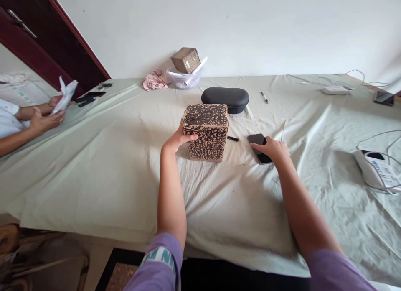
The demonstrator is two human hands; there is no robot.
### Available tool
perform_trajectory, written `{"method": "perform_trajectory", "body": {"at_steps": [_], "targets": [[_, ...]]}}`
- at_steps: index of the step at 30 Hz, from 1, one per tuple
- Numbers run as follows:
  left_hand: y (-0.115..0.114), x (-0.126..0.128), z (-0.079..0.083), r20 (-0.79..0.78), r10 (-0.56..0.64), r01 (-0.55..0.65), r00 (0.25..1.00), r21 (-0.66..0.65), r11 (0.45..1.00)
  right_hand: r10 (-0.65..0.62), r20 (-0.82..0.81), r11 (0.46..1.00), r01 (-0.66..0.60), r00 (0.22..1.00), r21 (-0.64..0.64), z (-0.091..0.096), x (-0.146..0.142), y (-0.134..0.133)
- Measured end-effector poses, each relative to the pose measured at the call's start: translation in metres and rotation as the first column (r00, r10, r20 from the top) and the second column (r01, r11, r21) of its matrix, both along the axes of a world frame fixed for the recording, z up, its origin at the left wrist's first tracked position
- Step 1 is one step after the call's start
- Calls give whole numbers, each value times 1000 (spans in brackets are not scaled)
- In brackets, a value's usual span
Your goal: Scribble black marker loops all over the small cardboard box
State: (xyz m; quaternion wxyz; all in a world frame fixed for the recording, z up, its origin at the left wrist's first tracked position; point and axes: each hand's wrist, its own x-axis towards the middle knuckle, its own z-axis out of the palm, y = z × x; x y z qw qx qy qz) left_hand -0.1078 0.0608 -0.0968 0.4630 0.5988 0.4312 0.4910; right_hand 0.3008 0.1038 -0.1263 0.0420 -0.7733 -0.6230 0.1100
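Purple sleeves (333, 270) and bare forearms reach over a table (228, 224) draped in pale green cloth. Right hand (277, 151): its grip spans a flat black smartphone (257, 139), seemingly unlifted; whether it has closed, I cannot tell. Left hand (176, 139): its grip already holds the left side of an upright brown cardboard box covered in black scribbles (208, 142). Behind sits a black oval case (224, 98), untouched.

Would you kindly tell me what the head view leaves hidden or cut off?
All in the head view:
Left hand: most of its fingers, hidden by the scribbled box.
Scribbled box: its back, turned away from the camera.
Phone: part of its surface, covered by the right hand.
Co-worker: most of the body, cut off by the left edge.
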Motion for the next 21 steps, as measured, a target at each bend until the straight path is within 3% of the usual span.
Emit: {"method": "perform_trajectory", "body": {"at_steps": [2,6,21], "targets": [[0,-1,-1,-8,-1,1,1000,6,1000,-15,52,999,17,999,-36,4,-7,2],[1,-1,-1,-24,-9,9,1000,6,1000,-57,-13,995,56,998,-77,6,-14,6],[2,-1,-3,-23,17,-17,1000,-18,1000,-110,-106,994,109,988,-13,-11,-12,14]]}}
